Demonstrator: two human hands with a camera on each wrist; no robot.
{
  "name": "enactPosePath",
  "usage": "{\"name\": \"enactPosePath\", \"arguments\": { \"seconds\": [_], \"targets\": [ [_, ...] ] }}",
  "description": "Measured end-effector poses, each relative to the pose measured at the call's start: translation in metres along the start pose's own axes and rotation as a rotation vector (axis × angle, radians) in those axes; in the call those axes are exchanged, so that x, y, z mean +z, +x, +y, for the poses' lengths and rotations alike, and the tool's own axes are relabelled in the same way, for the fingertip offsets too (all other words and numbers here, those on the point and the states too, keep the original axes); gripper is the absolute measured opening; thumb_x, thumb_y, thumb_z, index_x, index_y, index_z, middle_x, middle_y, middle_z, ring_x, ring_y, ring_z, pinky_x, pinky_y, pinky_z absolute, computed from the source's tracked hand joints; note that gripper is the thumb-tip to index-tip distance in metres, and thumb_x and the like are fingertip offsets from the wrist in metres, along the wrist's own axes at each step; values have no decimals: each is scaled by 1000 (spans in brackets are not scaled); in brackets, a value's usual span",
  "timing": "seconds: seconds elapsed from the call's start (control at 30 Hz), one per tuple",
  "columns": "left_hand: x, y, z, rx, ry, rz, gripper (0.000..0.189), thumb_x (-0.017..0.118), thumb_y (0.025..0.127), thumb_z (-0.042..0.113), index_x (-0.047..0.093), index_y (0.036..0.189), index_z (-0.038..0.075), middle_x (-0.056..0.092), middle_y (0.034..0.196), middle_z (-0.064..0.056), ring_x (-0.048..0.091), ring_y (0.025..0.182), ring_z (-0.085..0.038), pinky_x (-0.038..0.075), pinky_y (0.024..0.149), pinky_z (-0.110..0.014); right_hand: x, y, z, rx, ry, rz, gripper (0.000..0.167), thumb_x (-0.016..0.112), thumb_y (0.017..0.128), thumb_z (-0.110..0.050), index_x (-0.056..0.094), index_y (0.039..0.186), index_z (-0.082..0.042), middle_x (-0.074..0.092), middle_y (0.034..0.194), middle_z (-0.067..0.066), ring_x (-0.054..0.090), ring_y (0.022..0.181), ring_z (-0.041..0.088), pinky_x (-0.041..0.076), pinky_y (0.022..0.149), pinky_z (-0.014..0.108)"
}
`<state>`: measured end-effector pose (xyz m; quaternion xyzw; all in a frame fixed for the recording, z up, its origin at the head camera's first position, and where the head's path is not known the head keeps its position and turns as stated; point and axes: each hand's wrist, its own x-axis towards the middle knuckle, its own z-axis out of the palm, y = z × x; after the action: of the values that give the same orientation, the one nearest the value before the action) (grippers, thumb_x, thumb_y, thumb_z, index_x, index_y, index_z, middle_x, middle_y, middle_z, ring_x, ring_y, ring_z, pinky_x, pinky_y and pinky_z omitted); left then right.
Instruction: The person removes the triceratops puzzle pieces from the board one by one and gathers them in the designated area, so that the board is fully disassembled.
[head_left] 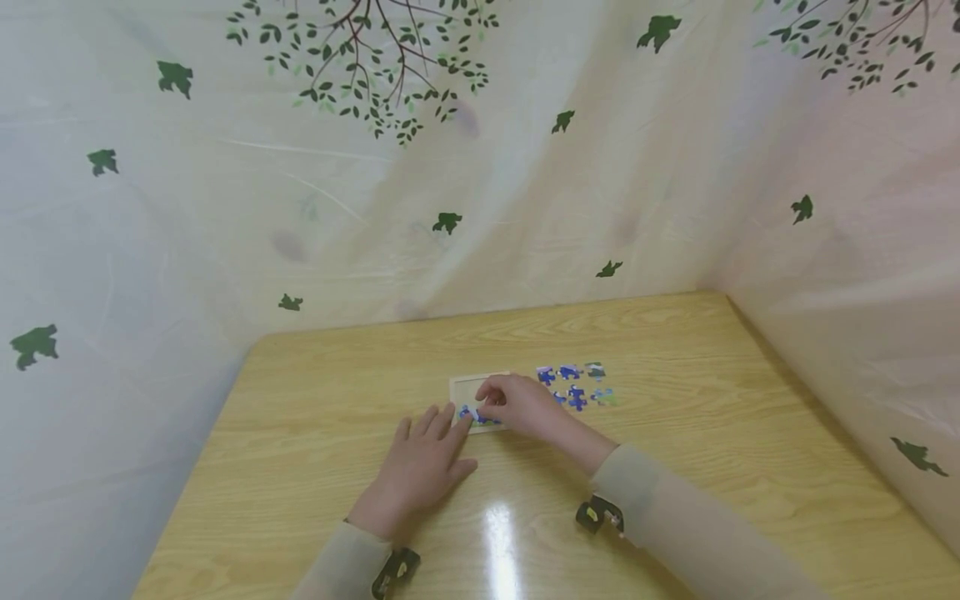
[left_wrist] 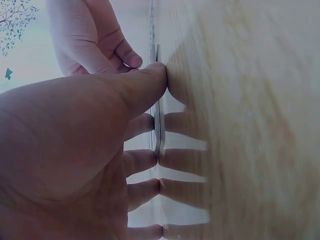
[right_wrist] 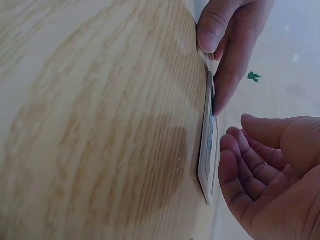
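Note:
A small pale puzzle tray lies on the table, with blue puzzle pieces along its near side. My left hand rests palm down at the tray's left, fingers spread, one fingertip at the pieces in its near left corner. Over the tray's right part hovers my right hand, fingers loosely bent. In the right wrist view, the thumb and bent fingers stand apart beside the tray's edge, and no piece shows between them. The right hand hides part of the tray in the head view.
Several loose puzzle pieces, mostly blue with some green and grey, lie in rows right of the tray. The wooden table meets pale cloth walls printed with leaves at the back and sides.

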<state>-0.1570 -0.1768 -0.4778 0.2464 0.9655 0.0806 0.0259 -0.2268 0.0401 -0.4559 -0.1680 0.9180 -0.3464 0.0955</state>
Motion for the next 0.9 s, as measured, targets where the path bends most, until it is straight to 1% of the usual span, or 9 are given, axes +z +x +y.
{"name": "enactPosePath", "arguments": {
  "seconds": [0.23, 0.37, 0.5, 0.6, 0.9],
  "targets": [
    [1, 0, -1, 0, 0, 7, 70, 59, 113, 51, 46, 169, 12, 40, 174, -21, 36, 159, -48, 29, 125, -77, 3, 2, 0, -13, -20, 0, 16, 79, 104, -21, 80, 118, -15, 75, 97, -8, 68, 91, 10, 59, 94, 41],
    [1, 0, -1, 3, -2, 11, 69, 59, 113, 51, 46, 169, 12, 40, 173, -22, 36, 159, -49, 29, 125, -77, 4, 2, -1, -10, -21, -5, 15, 79, 104, -19, 80, 118, -14, 74, 97, -8, 67, 90, 9, 60, 91, 39],
    [1, 0, -1, 4, -3, 11, 70, 59, 113, 51, 46, 169, 12, 40, 173, -21, 36, 159, -49, 29, 125, -77, 4, 2, -2, -10, -14, -10, 16, 79, 104, -17, 79, 119, -13, 74, 97, -7, 67, 90, 10, 60, 84, 36],
    [1, 0, -1, 5, -5, 10, 70, 59, 113, 51, 46, 169, 12, 40, 173, -22, 36, 159, -49, 29, 125, -77, 5, 2, -2, -18, -21, -14, 16, 79, 104, -16, 79, 119, -13, 73, 97, -7, 66, 90, 10, 60, 83, 36],
    [-1, 0, -1, 4, -36, 13, 70, 61, 112, 49, 46, 169, 11, 40, 173, -22, 36, 159, -50, 28, 124, -78, 9, 6, 2, -25, -47, -13, 16, 77, 105, -20, 79, 120, -15, 74, 100, -6, 67, 93, 12, 60, 86, 38]
  ]
}}
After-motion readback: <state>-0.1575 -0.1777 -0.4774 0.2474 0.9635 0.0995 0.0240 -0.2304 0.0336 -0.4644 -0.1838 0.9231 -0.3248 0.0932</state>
